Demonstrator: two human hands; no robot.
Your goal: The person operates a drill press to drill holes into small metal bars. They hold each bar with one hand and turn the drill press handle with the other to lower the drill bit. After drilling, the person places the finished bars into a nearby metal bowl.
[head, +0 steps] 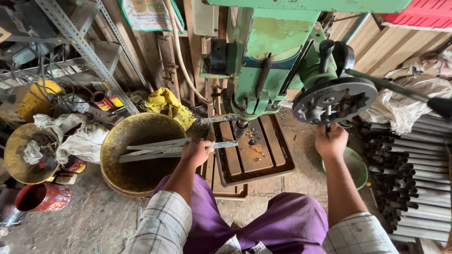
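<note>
Purple trousers (pixel 263 221) nearest. Left hand (pixel 197 151) pinched a flat metal strip (pixel 225 144) flat on the drill table (pixel 278 162), its end under the bit (pixel 241 128). Right hand (pixel 331 141) clenched the feed lever. Drilling looked underway; more strips (pixel 150 150) waited across the yellow basin (pixel 123 175).

The right hand (pixel 331 141) hides the feed handle's (pixel 326 126) end.
</note>
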